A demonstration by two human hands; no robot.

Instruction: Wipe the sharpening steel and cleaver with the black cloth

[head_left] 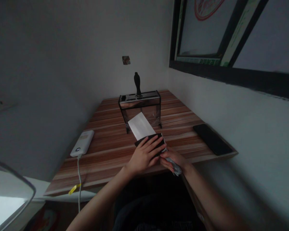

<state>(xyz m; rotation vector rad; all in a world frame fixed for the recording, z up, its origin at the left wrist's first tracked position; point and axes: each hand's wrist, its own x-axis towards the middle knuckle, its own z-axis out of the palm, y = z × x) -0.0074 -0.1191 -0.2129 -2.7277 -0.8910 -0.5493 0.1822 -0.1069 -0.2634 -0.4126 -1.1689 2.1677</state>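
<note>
My left hand (145, 154) lies flat, fingers stretched out, pressing on a black folded piece (150, 141) at the near edge of the wooden table (110, 141). A white sheet (141, 125) sticks out from under the black piece toward the back. Just right of it, my right hand (172, 159) is closed around a small silvery-grey object (174, 166) at the table's edge. What that object is I cannot make out.
A dark metal-and-glass stand (140, 104) with a black upright handle (137, 83) sits behind the sheet. A white power bank (82, 143) with a cable lies at the left, a black phone (212, 139) at the right. Walls close in on both sides.
</note>
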